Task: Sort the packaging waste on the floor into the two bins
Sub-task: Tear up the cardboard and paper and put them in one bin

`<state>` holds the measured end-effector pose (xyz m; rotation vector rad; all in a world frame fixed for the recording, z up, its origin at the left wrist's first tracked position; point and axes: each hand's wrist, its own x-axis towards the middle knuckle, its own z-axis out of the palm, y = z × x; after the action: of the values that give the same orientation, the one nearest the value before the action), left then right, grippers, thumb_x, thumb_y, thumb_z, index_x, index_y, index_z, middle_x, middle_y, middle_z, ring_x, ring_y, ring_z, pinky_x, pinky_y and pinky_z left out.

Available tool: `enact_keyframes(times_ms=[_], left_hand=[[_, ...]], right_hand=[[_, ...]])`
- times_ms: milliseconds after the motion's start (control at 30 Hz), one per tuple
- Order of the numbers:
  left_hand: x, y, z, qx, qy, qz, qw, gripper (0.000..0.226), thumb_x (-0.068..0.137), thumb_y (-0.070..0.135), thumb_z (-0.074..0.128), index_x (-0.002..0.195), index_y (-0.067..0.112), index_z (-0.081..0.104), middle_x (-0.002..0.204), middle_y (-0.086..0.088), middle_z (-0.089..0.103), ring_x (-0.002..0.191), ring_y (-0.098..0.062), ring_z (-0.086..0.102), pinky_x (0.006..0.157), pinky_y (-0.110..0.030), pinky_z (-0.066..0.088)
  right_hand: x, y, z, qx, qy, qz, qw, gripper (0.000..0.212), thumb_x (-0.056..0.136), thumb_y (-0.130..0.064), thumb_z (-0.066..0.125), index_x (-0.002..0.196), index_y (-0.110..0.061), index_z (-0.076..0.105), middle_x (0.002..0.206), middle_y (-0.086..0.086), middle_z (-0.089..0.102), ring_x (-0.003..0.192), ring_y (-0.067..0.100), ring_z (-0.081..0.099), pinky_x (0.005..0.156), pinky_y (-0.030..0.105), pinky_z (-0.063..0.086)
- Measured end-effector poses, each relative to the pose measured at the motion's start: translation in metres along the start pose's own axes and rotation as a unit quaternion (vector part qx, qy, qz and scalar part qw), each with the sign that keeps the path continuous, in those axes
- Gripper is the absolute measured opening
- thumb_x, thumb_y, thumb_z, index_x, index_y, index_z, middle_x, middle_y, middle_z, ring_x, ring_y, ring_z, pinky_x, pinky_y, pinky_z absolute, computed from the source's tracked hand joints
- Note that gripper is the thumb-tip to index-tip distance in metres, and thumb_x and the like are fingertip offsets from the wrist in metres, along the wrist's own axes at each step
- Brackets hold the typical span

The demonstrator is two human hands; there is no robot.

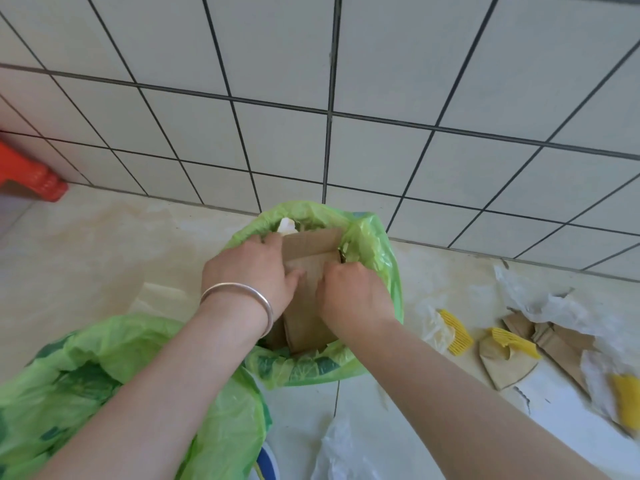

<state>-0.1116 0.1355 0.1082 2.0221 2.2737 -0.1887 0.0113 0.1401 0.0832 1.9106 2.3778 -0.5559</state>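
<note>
Floor tiles [104, 244] of pale, glossy cream fill the lower half of your view and meet a wall [381, 81] of white square tiles with dark grout, which rises behind both bins. At the far left edge, against the wall, stands part of a red plastic object [31, 174]; what it is cannot be told.

Your left hand [252, 271], a silver bangle [242, 296] on its wrist, and your right hand [353, 289] both reach into the far bin [374, 244], which is lined with a green bag and stands close to the wall. Each hand has its fingers curled round the folded cardboard [311, 251], the left clamped on its left edge, the right on its right side. The cardboard stands upright inside this bin, its top edge level with the rim. A scrap of white material [286, 225] shows behind it in the same bin.

The near bin [104, 358], also lined in green, sits at lower left under your left forearm, just beside the far one.

To your right, on the floor, lie the unsorted pieces: yellow corrugated strips [455, 336], brown paper pieces [505, 368] and clear plastic film [554, 303], mingled and overlapping. Another sheet of clear film [341, 448] lies near the bottom edge, between your forearms.
</note>
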Motion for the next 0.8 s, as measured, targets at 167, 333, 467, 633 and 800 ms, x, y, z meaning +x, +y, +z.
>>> enact_keyframes(times_ms=[167,333,467,633,800], left_hand=[[-0.017,0.047,-0.016,-0.049,0.078,0.057,0.994,0.063,0.09,0.05,0.044,0.143,0.027,0.02,0.13,-0.002,0.048,0.108,-0.028,0.057,0.066,-0.032,0.035],[-0.018,0.074,-0.021,-0.068,0.105,0.059,0.99,0.069,0.089,0.044,0.052,0.145,0.03,0.014,0.127,-0.004,0.045,0.105,-0.032,0.056,0.068,-0.037,0.043],[-0.04,0.103,-0.003,-0.085,0.056,0.168,0.98,0.045,0.09,0.045,0.047,0.133,0.036,0.035,0.119,0.007,0.052,0.104,-0.024,0.06,0.073,-0.033,0.047],[-0.058,0.145,0.039,-0.123,-0.048,0.243,0.961,0.035,0.092,0.035,0.044,0.127,0.036,0.044,0.118,0.011,0.055,0.104,-0.017,0.06,0.079,-0.032,0.049],[-0.073,0.187,0.092,-0.136,-0.17,0.265,0.939,0.031,0.088,0.028,0.045,0.118,0.033,0.052,0.117,0.01,0.06,0.102,-0.019,0.061,0.082,-0.032,0.05]], right_hand=[[-0.039,0.024,-0.02,0.129,0.078,0.03,0.988,0.027,0.095,-0.03,0.04,0.101,-0.015,0.061,0.094,0.011,0.065,0.089,0.033,0.059,0.062,0.028,0.034],[-0.06,0.061,-0.021,0.184,0.095,0.062,0.976,0.024,0.092,-0.029,0.044,0.1,-0.019,0.064,0.089,0.008,0.067,0.086,0.03,0.06,0.062,0.028,0.038],[-0.074,0.088,-0.011,0.262,0.132,0.122,0.948,0.02,0.091,-0.027,0.047,0.094,-0.018,0.065,0.084,0.005,0.069,0.079,0.025,0.058,0.063,0.029,0.04],[-0.104,0.123,0.022,0.323,0.126,0.224,0.911,0.02,0.09,-0.023,0.046,0.089,-0.018,0.065,0.082,0.003,0.07,0.078,0.022,0.06,0.066,0.032,0.045],[-0.123,0.162,0.07,0.354,0.067,0.312,0.879,0.022,0.09,-0.022,0.044,0.092,-0.016,0.066,0.088,0.006,0.069,0.085,0.025,0.061,0.067,0.032,0.046]])
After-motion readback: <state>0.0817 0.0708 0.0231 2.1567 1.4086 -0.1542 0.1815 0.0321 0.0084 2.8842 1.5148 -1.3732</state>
